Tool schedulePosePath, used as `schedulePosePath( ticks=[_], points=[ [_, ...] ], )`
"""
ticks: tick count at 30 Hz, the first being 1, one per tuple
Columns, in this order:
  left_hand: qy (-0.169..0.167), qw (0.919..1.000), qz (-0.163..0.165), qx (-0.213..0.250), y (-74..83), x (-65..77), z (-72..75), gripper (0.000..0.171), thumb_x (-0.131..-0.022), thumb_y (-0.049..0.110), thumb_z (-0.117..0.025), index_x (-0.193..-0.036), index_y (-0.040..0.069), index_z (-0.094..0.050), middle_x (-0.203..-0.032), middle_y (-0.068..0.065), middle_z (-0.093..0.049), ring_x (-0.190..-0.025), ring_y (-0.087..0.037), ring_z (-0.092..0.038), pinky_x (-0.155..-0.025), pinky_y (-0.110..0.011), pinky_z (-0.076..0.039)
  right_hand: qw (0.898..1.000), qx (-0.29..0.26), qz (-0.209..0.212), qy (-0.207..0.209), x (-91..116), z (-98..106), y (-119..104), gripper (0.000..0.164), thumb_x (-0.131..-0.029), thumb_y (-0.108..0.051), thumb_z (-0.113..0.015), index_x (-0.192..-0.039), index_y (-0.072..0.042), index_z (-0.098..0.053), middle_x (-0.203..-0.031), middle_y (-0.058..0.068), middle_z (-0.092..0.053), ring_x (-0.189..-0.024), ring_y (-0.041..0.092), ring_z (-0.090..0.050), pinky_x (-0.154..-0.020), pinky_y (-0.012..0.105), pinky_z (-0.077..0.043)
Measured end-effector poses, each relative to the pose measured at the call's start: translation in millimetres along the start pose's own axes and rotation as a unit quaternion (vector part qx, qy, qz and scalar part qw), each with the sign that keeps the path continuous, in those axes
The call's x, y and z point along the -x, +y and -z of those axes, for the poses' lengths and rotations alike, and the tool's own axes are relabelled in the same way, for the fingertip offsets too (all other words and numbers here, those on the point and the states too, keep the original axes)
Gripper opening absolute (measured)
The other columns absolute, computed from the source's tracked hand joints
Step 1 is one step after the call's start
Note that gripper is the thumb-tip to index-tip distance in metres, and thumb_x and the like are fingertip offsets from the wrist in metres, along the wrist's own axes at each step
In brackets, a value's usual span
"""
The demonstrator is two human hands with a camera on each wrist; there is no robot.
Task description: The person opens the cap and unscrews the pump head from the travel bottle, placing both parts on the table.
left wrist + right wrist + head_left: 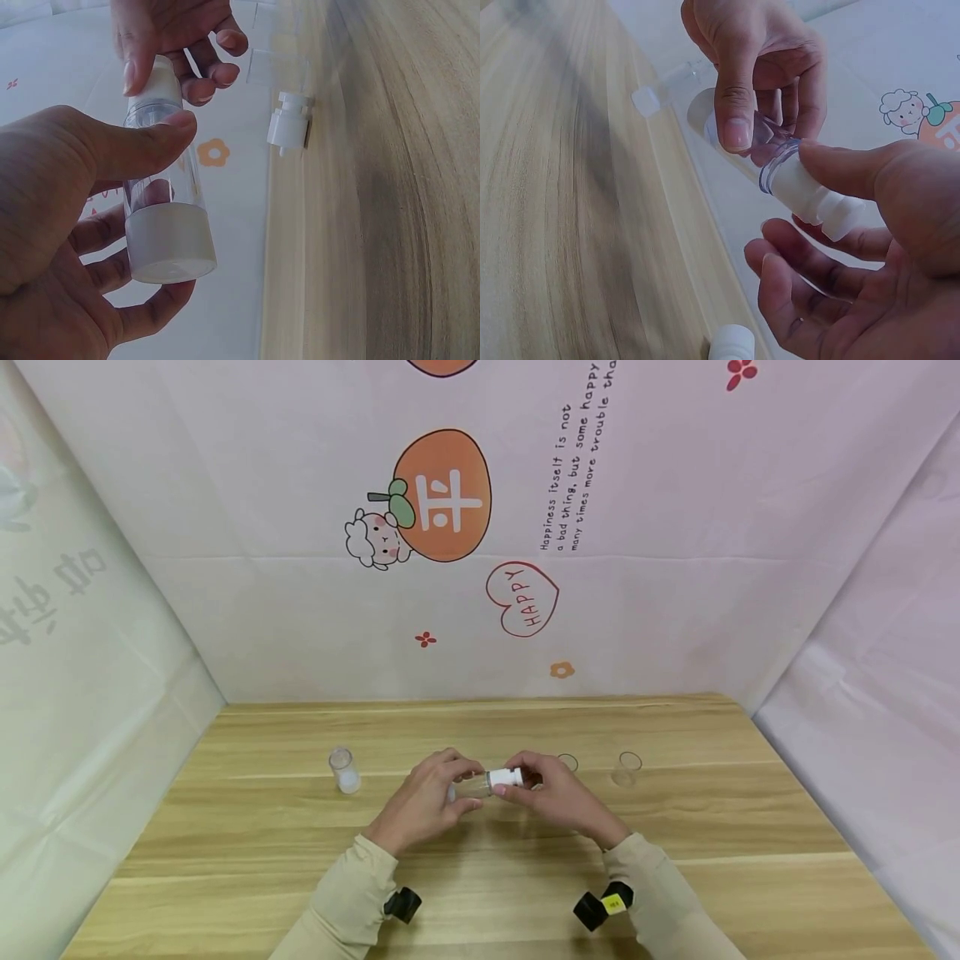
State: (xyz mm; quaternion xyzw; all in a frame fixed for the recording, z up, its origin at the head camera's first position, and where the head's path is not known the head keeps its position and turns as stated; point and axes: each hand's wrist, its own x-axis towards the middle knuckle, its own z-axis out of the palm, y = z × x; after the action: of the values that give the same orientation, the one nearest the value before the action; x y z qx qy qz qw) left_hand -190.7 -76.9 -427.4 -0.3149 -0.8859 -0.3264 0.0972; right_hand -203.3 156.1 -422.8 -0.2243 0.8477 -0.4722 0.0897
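Observation:
My left hand (429, 803) grips a clear bottle (471, 787) with a white base, lying tilted over the middle of the table. In the left wrist view the thumb lies across the clear body, with fingers around the other side near the white base (171, 244). A white pump head (506, 777) sits at the bottle's neck end. My right hand (562, 800) pinches it between thumb and fingers; in the right wrist view its other fingers are loosely curled below. Whether the pump head is fastened to the bottle cannot be seen.
A second clear bottle (345, 772) with white at the bottom stands to the left. Another white pump head (289, 126) stands on the table beyond the hands. Two clear caps (626, 771) stand to the right. A printed cloth (315, 627) hangs behind the wooden table (262, 877).

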Motion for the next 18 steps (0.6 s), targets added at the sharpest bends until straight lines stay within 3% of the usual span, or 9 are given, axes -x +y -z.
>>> schedulePosePath(
  ticks=[10, 18],
  points=[
    [0.001, 1.0, -0.003, -0.003, -0.3, 0.0, -1.1, 0.034, -0.084, 0.014, -0.085, -0.114, 0.006, -0.072, -0.101, -0.006, -0.066, -0.091, -0.019, -0.062, -0.075, -0.034, -0.052, 0.999, -0.021, 0.032, 0.008, 1.0, 0.1, 0.4, 0.027, -0.09, -0.015, -0.079, -0.112, -0.008, -0.065, -0.096, 0.006, -0.063, -0.079, 0.022, -0.057, -0.067, 0.029, -0.049],
    [0.002, 1.0, -0.003, -0.003, -0.4, -0.4, -1.9, 0.034, -0.083, 0.015, -0.085, -0.113, 0.006, -0.072, -0.1, -0.004, -0.065, -0.092, -0.018, -0.062, -0.076, -0.034, -0.053, 0.997, -0.065, 0.034, 0.002, 1.0, -0.3, -0.2, 0.028, -0.09, -0.012, -0.08, -0.113, -0.007, -0.065, -0.106, 0.01, -0.064, -0.085, 0.024, -0.059, -0.072, 0.028, -0.055]
  ],
)
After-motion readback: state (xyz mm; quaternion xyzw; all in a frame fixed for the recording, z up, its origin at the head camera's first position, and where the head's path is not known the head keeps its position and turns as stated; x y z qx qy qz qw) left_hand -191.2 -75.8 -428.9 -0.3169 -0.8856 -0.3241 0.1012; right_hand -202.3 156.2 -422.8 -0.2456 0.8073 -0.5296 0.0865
